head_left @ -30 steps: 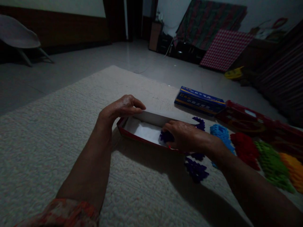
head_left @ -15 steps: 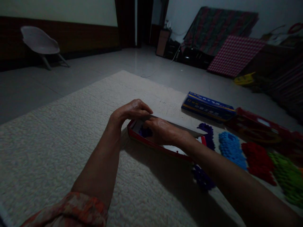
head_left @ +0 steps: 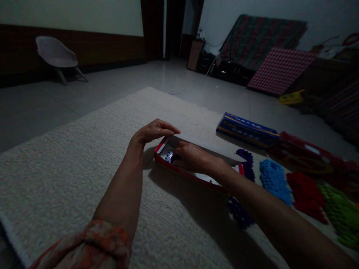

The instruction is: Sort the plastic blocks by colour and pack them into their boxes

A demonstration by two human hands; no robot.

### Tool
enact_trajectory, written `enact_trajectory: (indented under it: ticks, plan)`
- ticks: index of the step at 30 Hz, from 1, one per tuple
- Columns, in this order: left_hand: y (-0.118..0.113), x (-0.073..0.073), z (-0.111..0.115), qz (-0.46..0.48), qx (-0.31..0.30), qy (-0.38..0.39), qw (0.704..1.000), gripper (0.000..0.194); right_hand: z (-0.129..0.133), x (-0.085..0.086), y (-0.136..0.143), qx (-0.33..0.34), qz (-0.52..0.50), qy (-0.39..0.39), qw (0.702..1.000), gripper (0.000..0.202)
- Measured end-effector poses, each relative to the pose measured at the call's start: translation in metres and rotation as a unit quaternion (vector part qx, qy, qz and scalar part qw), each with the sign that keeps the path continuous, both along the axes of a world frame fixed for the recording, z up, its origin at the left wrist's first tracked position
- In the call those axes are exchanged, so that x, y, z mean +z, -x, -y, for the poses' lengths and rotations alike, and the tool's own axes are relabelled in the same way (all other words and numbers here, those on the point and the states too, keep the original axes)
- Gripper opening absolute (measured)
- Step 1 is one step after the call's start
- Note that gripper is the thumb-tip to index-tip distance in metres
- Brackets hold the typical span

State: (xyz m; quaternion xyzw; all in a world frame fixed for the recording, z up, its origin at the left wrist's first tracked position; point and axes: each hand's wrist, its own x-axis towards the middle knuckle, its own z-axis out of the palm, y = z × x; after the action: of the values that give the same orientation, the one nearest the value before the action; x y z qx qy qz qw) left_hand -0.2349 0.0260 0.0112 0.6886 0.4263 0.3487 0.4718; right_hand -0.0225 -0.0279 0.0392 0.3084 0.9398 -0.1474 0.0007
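A shallow red box (head_left: 174, 167) with a white inside lies open on the cream quilted mat. My left hand (head_left: 158, 130) is at its far left corner, fingers stretched out along the far rim and the thumb below them. Down inside the box, my right hand (head_left: 192, 157) has its fingers curled on a purple crocheted piece (head_left: 169, 156) with pale spots; the palm hides part of it. More purple crochet (head_left: 248, 164) lies past the box's right end, and another dark purple patch (head_left: 239, 213) shows beside my right forearm.
To the right lie blue (head_left: 275, 179), red (head_left: 305, 190) and green (head_left: 339, 213) crocheted pieces. Behind them are a blue box (head_left: 248, 130) and a dark red box (head_left: 308, 153). A pale chair (head_left: 56, 54) stands on the tiled floor at far left.
My left hand has lifted a little from inside the box's left end, its fingers now straighter. More of the spotted purple piece shows by my right fingers. The view has shifted slightly.
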Motion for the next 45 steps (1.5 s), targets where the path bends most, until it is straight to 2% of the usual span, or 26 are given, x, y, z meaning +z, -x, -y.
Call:
enact_trajectory:
  ticks: [2,4,6,8,12,16,20,24,28,40,45]
  plan:
    - [0.0,-0.002,-0.001,0.017,0.009,-0.001,1.0,0.023,0.007,0.013,-0.012,-0.005,-0.04,-0.015,0.999,0.016]
    - [-0.002,-0.004,-0.001,0.036,0.02,-0.001,0.999,0.022,0.017,0.025,-0.036,-0.03,-0.105,-0.052,0.993,0.02]
    - [-0.005,-0.006,0.001,0.052,0.038,0.002,0.998,0.021,0.03,0.032,-0.069,-0.093,-0.176,-0.103,0.975,0.018]
    - [-0.007,-0.008,0.004,0.062,0.062,0.018,0.996,0.019,0.045,0.032,-0.107,-0.172,-0.201,-0.143,0.954,0.017]
    - [-0.008,-0.011,0.008,0.076,0.109,0.085,0.987,0.021,0.078,0.009,-0.173,-0.265,-0.168,-0.152,0.937,0.016]
    - [-0.006,-0.012,0.009,0.101,0.11,0.109,0.983,0.022,0.102,-0.024,-0.205,-0.306,-0.135,-0.132,0.933,0.015]
    - [-0.006,-0.008,0.012,0.083,0.119,0.128,0.981,0.017,0.108,-0.041,-0.205,-0.308,-0.091,-0.156,0.934,0.019]
    - [-0.009,-0.005,0.013,0.082,0.122,0.123,0.981,0.015,0.107,-0.044,-0.195,-0.34,-0.016,-0.199,0.919,0.018]
    - [-0.01,-0.004,0.013,0.08,0.122,0.116,0.983,0.014,0.107,-0.046,-0.19,-0.364,0.014,-0.199,0.91,0.015]
    - [-0.012,0.0,0.015,0.06,0.137,0.14,0.979,0.019,0.112,-0.049,-0.196,-0.382,-0.03,-0.161,0.91,0.015]
    - [-0.011,-0.001,0.013,0.056,0.127,0.11,0.984,0.017,0.114,-0.046,-0.196,-0.382,-0.085,-0.131,0.911,0.014]
